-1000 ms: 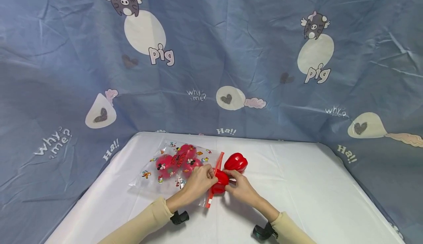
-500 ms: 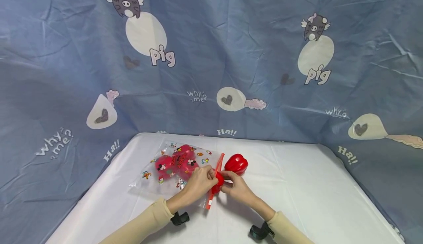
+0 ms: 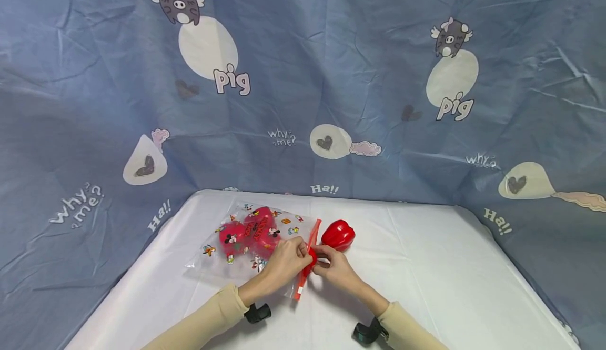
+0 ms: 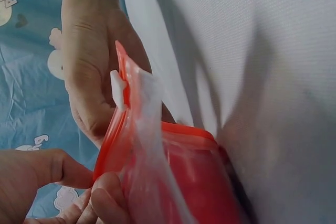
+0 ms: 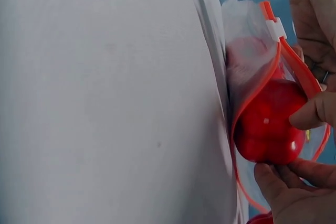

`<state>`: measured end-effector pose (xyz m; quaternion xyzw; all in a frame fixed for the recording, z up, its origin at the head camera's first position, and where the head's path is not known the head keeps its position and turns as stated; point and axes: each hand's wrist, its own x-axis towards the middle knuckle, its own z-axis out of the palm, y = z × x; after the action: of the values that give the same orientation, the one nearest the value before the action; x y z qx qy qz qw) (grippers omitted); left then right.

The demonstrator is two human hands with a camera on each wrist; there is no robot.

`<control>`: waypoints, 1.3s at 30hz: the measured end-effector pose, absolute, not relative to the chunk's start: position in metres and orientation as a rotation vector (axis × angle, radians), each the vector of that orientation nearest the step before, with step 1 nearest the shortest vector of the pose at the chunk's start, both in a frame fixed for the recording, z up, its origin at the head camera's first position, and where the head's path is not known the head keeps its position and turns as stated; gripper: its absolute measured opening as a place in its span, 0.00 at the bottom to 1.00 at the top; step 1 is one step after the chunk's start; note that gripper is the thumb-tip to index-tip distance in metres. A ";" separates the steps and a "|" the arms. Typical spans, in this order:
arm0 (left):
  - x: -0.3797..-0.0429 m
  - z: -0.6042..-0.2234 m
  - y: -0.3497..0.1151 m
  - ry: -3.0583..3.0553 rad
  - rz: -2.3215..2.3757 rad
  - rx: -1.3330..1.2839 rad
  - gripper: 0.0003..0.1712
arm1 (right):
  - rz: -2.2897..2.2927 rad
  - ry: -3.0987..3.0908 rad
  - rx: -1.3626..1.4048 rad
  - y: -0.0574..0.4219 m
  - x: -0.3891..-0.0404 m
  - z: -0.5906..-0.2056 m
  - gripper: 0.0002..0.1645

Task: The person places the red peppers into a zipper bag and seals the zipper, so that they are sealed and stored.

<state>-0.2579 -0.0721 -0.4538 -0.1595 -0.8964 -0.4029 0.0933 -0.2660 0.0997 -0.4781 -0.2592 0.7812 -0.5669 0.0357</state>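
Observation:
A clear zip bag point(image 3: 208, 266) with cartoon prints and a red-orange zip edge lies on the white table, several red items showing through it. My left hand point(image 3: 286, 260) pinches the upper edge of its mouth; in the left wrist view, thumb and fingers point(image 4: 107, 200) meet at that edge. My right hand point(image 3: 337, 270) holds a shiny red bell pepper point(image 5: 270, 124) partly inside the gaping mouth, thumb on one side and fingers below. Another red bell pepper point(image 3: 338, 235) rests on the table just beyond my right hand.
The white table point(image 3: 426, 287) runs out to both sides and toward me. A blue printed cloth point(image 3: 293, 76) hangs behind and around it. A white slider point(image 5: 275, 29) sits at one end of the zip edge.
My right hand has moved slightly left, pushing the held bell pepper deeper into the bag. The items inside have shifted left. My left hand stays at the bag's edge.

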 end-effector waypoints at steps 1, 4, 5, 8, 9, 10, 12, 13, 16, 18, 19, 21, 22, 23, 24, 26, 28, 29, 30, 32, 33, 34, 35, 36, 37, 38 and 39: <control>-0.258 -0.454 -0.072 -2.662 -1.191 -0.476 0.04 | -1.748 2.400 -0.796 0.099 -0.266 -0.479 0.26; -0.258 -0.454 -0.072 -2.669 -1.190 -0.482 0.04 | -1.750 2.415 -0.823 0.095 -0.266 -0.480 0.24; -0.258 -0.454 -0.072 -2.671 -1.190 -0.483 0.04 | -1.749 2.423 -0.832 0.093 -0.266 -0.480 0.23; -0.257 -0.454 -0.071 -2.669 -1.193 -0.483 0.04 | -1.747 2.448 -0.841 0.089 -0.266 -0.480 0.20; -0.257 -0.454 -0.071 -2.668 -1.191 -0.482 0.04 | -1.749 2.458 -0.838 0.088 -0.267 -0.480 0.19; -0.258 -0.454 -0.071 -2.667 -1.187 -0.481 0.05 | -1.750 2.472 -0.834 0.087 -0.268 -0.482 0.19; -0.258 -0.454 -0.070 -2.667 -1.182 -0.479 0.05 | -1.751 2.500 -0.828 0.085 -0.272 -0.489 0.18; -0.258 -0.455 -0.070 -2.668 -1.180 -0.481 0.05 | -1.749 2.517 -0.824 0.085 -0.274 -0.493 0.18; -0.258 -0.456 -0.070 -2.668 -1.182 -0.486 0.05 | -1.735 2.570 -0.797 0.083 -0.282 -0.505 0.18; -0.259 -0.456 -0.070 -2.662 -1.184 -0.494 0.05 | -1.733 2.591 -0.772 0.083 -0.286 -0.509 0.18; -0.259 -0.456 -0.071 -2.660 -1.183 -0.494 0.05 | -1.732 2.600 -0.761 0.083 -0.288 -0.510 0.18; -0.259 -0.457 -0.070 -2.656 -1.186 -0.496 0.06 | -1.727 2.626 -0.750 0.082 -0.290 -0.511 0.18; -0.259 -0.457 -0.070 -2.654 -1.188 -0.498 0.07 | -1.723 2.641 -0.746 0.082 -0.291 -0.512 0.18; -0.259 -0.457 -0.070 -2.655 -1.189 -0.499 0.08 | -1.714 2.658 -0.739 0.082 -0.292 -0.512 0.17; -0.259 -0.457 -0.070 -2.657 -1.190 -0.497 0.08 | -1.704 2.676 -0.744 0.082 -0.293 -0.512 0.17; -0.259 -0.456 -0.070 -2.655 -1.188 -0.500 0.09 | -1.686 2.706 -0.739 0.081 -0.294 -0.512 0.16; -0.259 -0.456 -0.070 -2.650 -1.179 -0.499 0.10 | -1.681 2.723 -0.741 0.080 -0.295 -0.511 0.16; -0.259 -0.456 -0.070 -2.647 -1.173 -0.496 0.10 | -1.685 2.725 -0.734 0.080 -0.296 -0.511 0.16; -0.259 -0.456 -0.070 -2.645 -1.168 -0.495 0.10 | -1.689 2.725 -0.729 0.079 -0.296 -0.510 0.16; -0.259 -0.457 -0.070 -2.643 -1.165 -0.492 0.10 | -1.700 2.721 -0.712 0.078 -0.297 -0.510 0.17; -0.259 -0.456 -0.070 -2.646 -1.165 -0.489 0.10 | -1.709 2.713 -0.708 0.078 -0.297 -0.510 0.17; -0.259 -0.456 -0.070 -2.647 -1.167 -0.490 0.10 | -1.712 2.711 -0.705 0.077 -0.297 -0.510 0.18; -0.259 -0.456 -0.070 -2.649 -1.170 -0.489 0.10 | -1.717 2.705 -0.691 0.077 -0.298 -0.510 0.18; -0.259 -0.456 -0.070 -2.651 -1.169 -0.488 0.11 | -1.715 2.706 -0.680 0.077 -0.298 -0.510 0.18; -0.259 -0.456 -0.070 -2.651 -1.169 -0.486 0.11 | -1.716 2.709 -0.674 0.076 -0.298 -0.510 0.18; -0.259 -0.456 -0.070 -2.651 -1.165 -0.485 0.11 | -1.713 2.713 -0.666 0.076 -0.299 -0.510 0.18; -0.259 -0.457 -0.070 -2.652 -1.161 -0.483 0.10 | -1.713 2.717 -0.663 0.075 -0.299 -0.510 0.18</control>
<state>-0.2588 -0.0698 -0.4566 -0.1637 -0.8988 -0.3935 0.1028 -0.2990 0.0754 -0.5098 -0.2017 0.8265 -0.5210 -0.0691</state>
